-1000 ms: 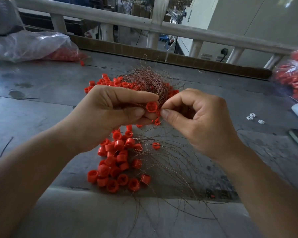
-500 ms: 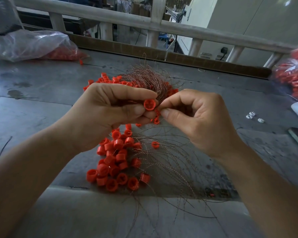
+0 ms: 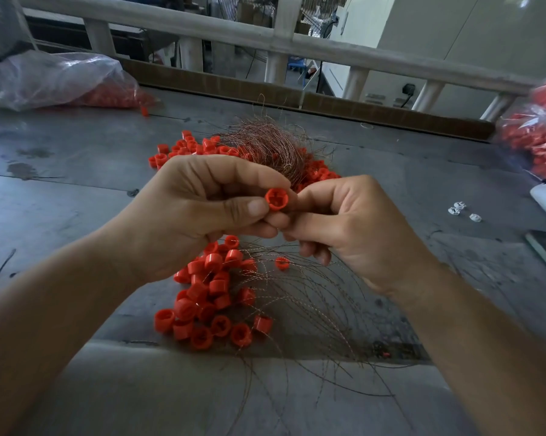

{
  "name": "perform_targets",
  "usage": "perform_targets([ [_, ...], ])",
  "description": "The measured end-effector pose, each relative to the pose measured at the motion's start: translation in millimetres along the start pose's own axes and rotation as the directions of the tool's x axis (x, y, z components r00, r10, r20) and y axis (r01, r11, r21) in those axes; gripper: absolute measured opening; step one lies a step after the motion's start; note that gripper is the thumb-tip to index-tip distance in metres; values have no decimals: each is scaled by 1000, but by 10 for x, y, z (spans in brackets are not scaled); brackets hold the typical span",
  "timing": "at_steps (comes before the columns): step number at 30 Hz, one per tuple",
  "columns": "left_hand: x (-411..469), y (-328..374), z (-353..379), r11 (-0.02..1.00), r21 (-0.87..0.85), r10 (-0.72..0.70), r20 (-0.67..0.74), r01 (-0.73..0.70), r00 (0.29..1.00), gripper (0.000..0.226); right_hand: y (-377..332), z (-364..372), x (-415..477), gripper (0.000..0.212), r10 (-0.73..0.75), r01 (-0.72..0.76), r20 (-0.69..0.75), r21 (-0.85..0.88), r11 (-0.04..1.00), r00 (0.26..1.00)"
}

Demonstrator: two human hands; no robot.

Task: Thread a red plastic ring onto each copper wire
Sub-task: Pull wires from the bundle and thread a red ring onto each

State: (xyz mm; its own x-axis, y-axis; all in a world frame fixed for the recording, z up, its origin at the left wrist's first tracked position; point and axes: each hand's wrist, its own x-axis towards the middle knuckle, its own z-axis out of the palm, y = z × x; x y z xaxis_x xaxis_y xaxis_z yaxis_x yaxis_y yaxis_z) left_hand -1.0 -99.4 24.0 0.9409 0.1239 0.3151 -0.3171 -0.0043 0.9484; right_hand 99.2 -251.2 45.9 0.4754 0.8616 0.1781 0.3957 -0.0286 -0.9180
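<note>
right hand (image 3: 360, 225): has moved left toward the left hand (image 3: 186, 215). The gap seen between them a second ago is gone, and the two now touch below the ring (image 3: 276, 199).
right thumb (image 3: 315, 228): was level with the ring, pinched to the forefinger. It now sits lower, its tip against the left hand's fingers.
right forefinger (image 3: 319, 191): its tip now rests against the ring's right side.
ring: has settled slightly lower between the left thumb and forefinger.
loose rings: the few that showed through the gap under the hands are now hidden.
right lower fingers (image 3: 312, 251): more of them shows under the palm than before.
</note>
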Motion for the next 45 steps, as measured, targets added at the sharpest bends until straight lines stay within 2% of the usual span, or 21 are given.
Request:
perform_targets([
  [4, 1, -14, 6, 999, -36, -5, 8, 5, 1000, 36, 12, 15, 5, 10, 42, -42, 1, 118, 992, 999],
  [8, -1, -14, 9, 1000, -25, -15, -29, 14, 999, 41, 14, -79, 43, 25, 65, -64, -3, 144, 988, 998],
  [10, -4, -16, 1, 1000, -24, -19, -31, 18, 999, 40, 64, -221, 85, 18, 47, -42, -116, 46, 998, 992],
  [12, -7, -16, -4, 999, -45, -24, -31, 23, 999, 38, 214, -414, 160, 6, 3, -73, -342, -193, 978, 940],
  [14, -9, -14, -2, 998, -51, -28, -39, 26, 999, 39, 417, -584, 225, 9, -45, -227, -479, -494, 839, 877],
  [15, -8, -16, 3, 998, -48, -31, -42, 29, 999, 39, 513, -642, 244, 8, -29, -301, -504, -560, 772, 864],
  [17, -6, -11, 11, 998, -52, -34, -43, 32, 999, 34, 686, -723, 273, 13, 39, -386, -513, -592, 708, 857],
  [21, -4, 11, 17, 998, -60, -37, -47, 34, 998, 26, 812, -749, 338, 18, 114, -425, -479, -615, 664, 871],
  [25, -1, 24, 36, 984, -175, -52, -48, 43, 997, 23, 856, -745, 369, 13, 96, -423, -474, -656, 625, 875],
  [29, 2, 30, 50, 984, -167, -65, -56, 55, 996, 21, 881, -743, 363, 9, 63, -390, -452, -682, 619, 890],
  [31, 0, 33, 48, 988, -143, -73, -59, 64, 996, 21, 844, -766, 358, 13, 41, -366, -475, -617, 696, 879],
  [33, -2, 30, 46, 989, -128, -81, -67, 72, 994, 25, 727, -749, 350, 18, 68, -291, -497, -386, 876, 865],
  [35, 0, 24, 48, 989, -126, -90, -73, 80, 993, 25, 564, -663, 321, 23, 74, -170, -461, -169, 971, 884],
  [39, 4, 15, 56, 989, -114, -108, -80, 99, 991, 23, 299, -374, 232, 25, -8, 6, -254, -6, 1000, 967],
  [42, 8, 5, 57, 991, -82, -115, -103, 107, 988, 23, 197, -183, 171, 6, -27, 41, -164, 84, 996, 986],
  [45, 24, -14, 67, 991, -53, -128, -129, 122, 983, 26, 180, -82, 147, 12, -39, 59, -118, 168, 984, 992],
])
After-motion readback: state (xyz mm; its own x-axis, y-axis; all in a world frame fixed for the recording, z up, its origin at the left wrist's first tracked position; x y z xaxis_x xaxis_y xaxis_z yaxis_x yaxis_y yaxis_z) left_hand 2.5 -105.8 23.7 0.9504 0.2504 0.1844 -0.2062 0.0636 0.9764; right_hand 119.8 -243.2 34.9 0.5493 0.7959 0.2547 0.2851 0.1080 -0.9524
